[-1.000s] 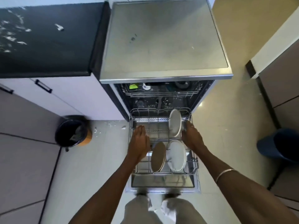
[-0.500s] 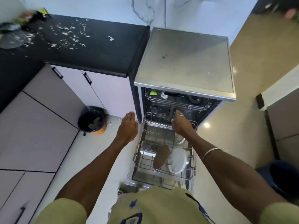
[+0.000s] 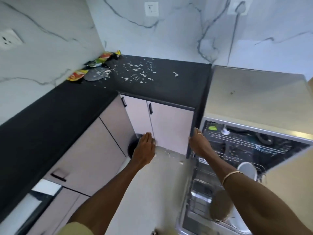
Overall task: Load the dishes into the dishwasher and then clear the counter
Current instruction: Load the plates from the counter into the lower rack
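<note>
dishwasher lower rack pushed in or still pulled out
Pulled out. The lower rack extends in front of the dishwasher opening, with a white plate and a brown plate standing in it.

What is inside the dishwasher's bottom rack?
The pulled-out wire bottom rack holds an upright white plate and a tan round plate. The right forearm covers the rest, so any other dishes there stay hidden.

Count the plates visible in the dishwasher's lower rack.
2: a white plate upright toward the back of the lower rack, and a brown plate nearer the front. The right forearm crosses the rack, so more may be hidden.
</note>
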Available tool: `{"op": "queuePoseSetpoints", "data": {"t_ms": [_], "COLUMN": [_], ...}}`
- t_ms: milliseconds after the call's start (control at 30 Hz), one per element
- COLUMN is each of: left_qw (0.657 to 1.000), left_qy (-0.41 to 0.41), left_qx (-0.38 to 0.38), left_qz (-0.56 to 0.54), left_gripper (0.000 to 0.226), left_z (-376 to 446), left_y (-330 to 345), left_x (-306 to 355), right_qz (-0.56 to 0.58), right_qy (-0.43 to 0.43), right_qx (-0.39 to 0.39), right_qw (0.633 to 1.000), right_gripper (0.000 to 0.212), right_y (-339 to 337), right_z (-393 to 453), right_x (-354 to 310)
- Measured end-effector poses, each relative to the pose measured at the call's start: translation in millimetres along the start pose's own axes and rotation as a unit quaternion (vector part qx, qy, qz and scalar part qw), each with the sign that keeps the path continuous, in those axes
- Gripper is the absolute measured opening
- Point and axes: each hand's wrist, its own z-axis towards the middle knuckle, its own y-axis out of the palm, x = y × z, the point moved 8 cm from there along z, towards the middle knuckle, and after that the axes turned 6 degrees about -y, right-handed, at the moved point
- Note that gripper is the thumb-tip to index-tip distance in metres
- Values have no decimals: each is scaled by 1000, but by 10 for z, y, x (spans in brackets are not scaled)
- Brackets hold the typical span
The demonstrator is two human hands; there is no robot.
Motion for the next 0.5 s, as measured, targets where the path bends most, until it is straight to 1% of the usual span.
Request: {"op": "queuePoseSetpoints", "data": {"t_ms": [100, 233, 367, 500], "left_qw": [999, 999, 996, 994], "left_qy": [-29, -53, -85, -107], "left_qx": [-15, 13, 21, 18], "left_qz": [11, 0, -8, -14], "left_gripper": [52, 53, 55, 57], "left_z": [43, 221, 477, 846], "left_y": [-226, -472, -604, -656], "left_x": [-506, -1047, -1415, -1779], "right_qz": [8, 13, 4, 10], "right_qy": [-18, -48, -80, -94], "right_qx": [4, 0, -10, -17], "right_qw": [1000, 999, 997, 995], "right_gripper": [55, 61, 64, 61], "right_y": [175, 373, 541, 734], "right_z": [156, 479, 897, 1464], "right_x": [-574, -1176, -1592, -1925]}}
